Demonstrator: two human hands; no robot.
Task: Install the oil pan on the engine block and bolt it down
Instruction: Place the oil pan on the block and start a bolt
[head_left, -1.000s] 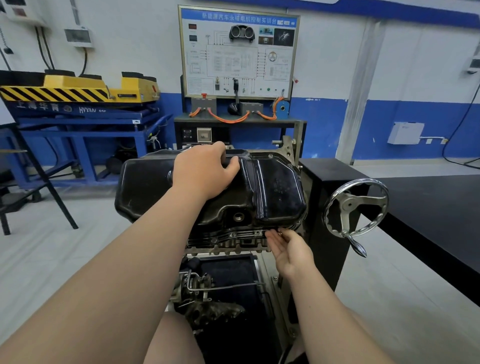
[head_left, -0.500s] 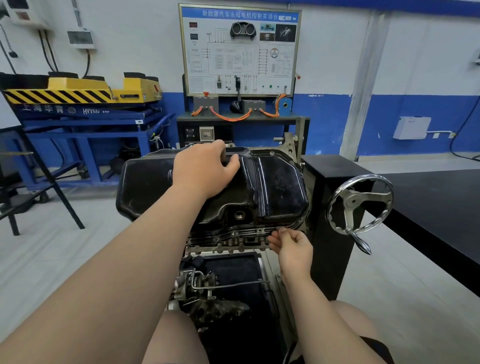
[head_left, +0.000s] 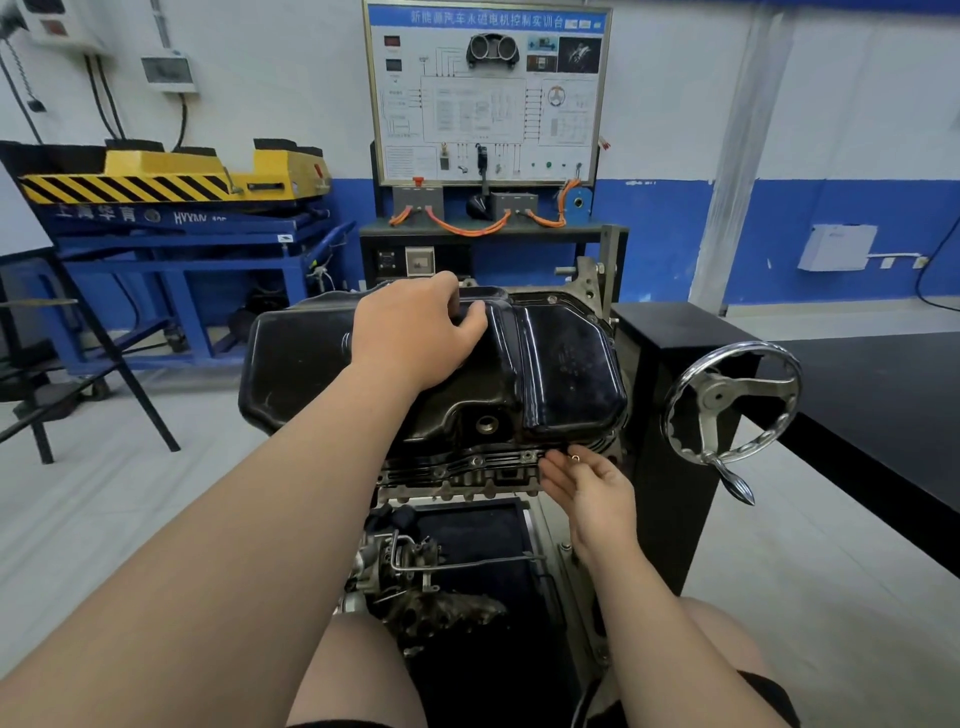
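Oil pan (head_left: 566, 364) black, sits atop engine block (head_left: 467, 470). L hand (head_left: 415, 338) on top, fingers curled over pan ridge, gripping. R hand (head_left: 592, 488) at near flange, small bolt (head_left: 575, 457) at fingertips; pinch or not, can't tell

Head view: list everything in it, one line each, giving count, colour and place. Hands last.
oil pan: one, black, atop the engine block, centre.
engine block: one, grey metal, under the pan.
handwheel: one, chrome, right of the pan.
stand: one, black, behind the handwheel.
table: one, black, far right.
training board: one, white with blue header, back wall.
lift platform: one, yellow and black on a blue frame, back left.
bolt: one, brass-coloured, by the pan's near flange.
left hand: one, grips the pan's top.
right hand: one, pinches the bolt.
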